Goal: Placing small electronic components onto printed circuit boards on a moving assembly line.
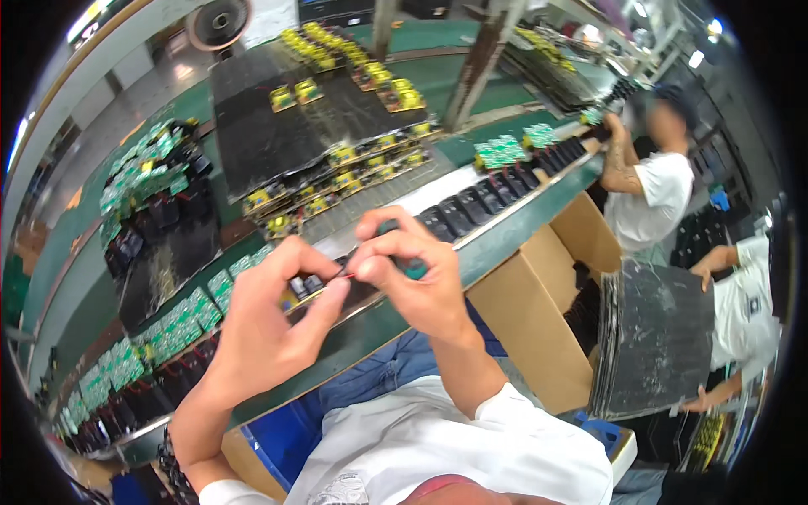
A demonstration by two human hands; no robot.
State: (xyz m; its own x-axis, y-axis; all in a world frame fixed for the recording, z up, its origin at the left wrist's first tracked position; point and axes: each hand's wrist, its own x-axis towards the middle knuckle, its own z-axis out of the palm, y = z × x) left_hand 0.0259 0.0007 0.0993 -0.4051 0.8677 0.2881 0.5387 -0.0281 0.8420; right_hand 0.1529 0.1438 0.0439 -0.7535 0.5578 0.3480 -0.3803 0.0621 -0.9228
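Close together over the front of the bench, my two hands meet fingertip to fingertip. My left hand (273, 324) pinches the end of a thin dark wire between thumb and forefinger. In my right hand (421, 282), thumb and forefinger close on a thin red wire (348, 274). A dark green tool handle (415, 269) is tucked in the curled fingers of that hand; its working end is hidden. Just below the fingertips is a small circuit board (305, 288) with dark cylindrical parts, partly covered by my left hand.
Green circuit boards (172, 332) and black cases (471, 204) line the bench. Stacked black sheets (278, 126) carry yellow-topped boards behind my hands. More boards (147, 177) are piled left. A cardboard box (539, 311) stands right, near two co-workers, one holding black sheets (656, 337).
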